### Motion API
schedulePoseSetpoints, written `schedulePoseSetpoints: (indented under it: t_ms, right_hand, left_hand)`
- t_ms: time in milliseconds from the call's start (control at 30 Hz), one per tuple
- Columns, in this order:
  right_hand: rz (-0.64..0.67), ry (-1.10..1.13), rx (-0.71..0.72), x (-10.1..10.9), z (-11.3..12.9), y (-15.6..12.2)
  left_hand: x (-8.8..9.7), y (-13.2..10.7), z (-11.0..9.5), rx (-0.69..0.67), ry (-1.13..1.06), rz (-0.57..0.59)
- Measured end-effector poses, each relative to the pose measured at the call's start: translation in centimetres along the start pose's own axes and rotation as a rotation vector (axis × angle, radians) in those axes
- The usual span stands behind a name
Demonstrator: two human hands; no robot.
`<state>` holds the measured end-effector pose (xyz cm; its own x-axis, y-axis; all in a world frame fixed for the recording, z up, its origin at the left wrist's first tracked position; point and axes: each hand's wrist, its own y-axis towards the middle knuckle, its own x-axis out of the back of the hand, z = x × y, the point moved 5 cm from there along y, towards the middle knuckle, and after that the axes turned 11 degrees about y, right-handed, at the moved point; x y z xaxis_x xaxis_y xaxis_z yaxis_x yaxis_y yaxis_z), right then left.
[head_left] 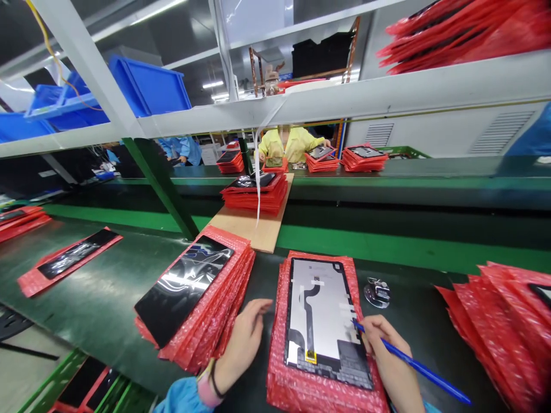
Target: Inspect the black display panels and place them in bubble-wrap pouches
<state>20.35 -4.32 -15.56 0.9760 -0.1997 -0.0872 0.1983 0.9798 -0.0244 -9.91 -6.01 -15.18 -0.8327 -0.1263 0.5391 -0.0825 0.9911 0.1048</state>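
A tablet screen panel [325, 310] lies back side up on a stack of red bubble-wrap bags [286, 396]. It shows a silver-grey back, a black ribbon cable and a yellow tape patch. My right hand [390, 355] grips a slim blue pen-like tool [424, 370], its tip at the panel's right edge near some clear tabs. Between the two stacks, my left hand [243, 341] hovers with fingers loosely extended and nothing in them. To its left, a glossy black panel [185, 289] rests on another stack of red bags [224, 321].
A tape dispenser [377, 292] stands right of the panel. More red bags [508, 332] are stacked far right. A wooden board [267, 232] bridges to the opposite bench, where a person in yellow [290, 143] works. A white shelf beam [301, 103] crosses overhead.
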Motion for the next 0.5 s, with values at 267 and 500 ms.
schedulePoseSetpoints:
  t_ms: [267,500]
  right_hand:
    - [-0.120,0.298,-0.022,0.4,-0.8,-0.6]
    - [-0.173,0.599,-0.026,-0.6,-1.9,-0.9]
  left_hand:
    - [-3.7,2.8,-4.9,0.342,-0.529,0.288]
    - [-2.8,3.2,-5.7,0.562,-0.728,0.389]
